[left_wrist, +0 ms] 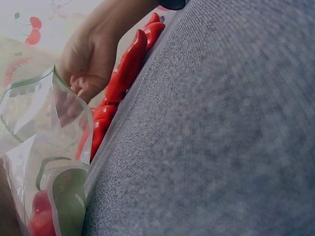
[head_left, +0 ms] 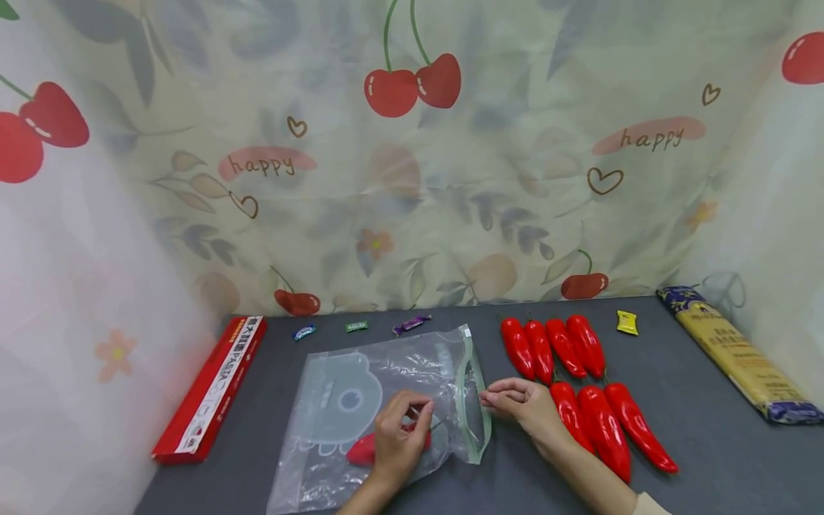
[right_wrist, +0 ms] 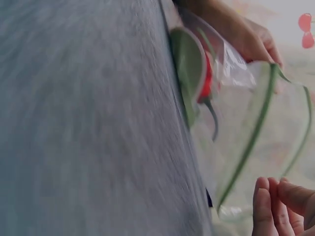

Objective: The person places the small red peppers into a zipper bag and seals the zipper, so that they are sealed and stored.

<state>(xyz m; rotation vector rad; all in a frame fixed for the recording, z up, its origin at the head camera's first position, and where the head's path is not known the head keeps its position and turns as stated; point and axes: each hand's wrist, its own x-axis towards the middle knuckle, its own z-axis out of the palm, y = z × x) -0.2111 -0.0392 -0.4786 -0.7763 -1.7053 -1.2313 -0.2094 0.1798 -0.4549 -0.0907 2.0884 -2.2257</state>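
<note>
1. A screened-off nook; home or studio, I cannot tell.
2. Cherry-print "happy" curtain (head_left: 425, 157) hangs at 12 o'clock, pale side panels (head_left: 71, 286) at 9 and 3.
3. Dark grey tabletop (head_left: 515, 486) at 6 o'clock; red pasta box (head_left: 209, 393) at 8.

Left fingers (head_left: 409, 399) bent, right fingers (head_left: 515, 387) (pinched).

Red box (head_left: 209, 390) left; yellow packet (head_left: 737, 354) right, near yellow candy (head_left: 627, 322).

I can read "happy" twice on the pale, cherry-printed backdrop (head_left: 450, 168) and "PASTA" on the long red-and-white box (head_left: 211, 390).
</note>
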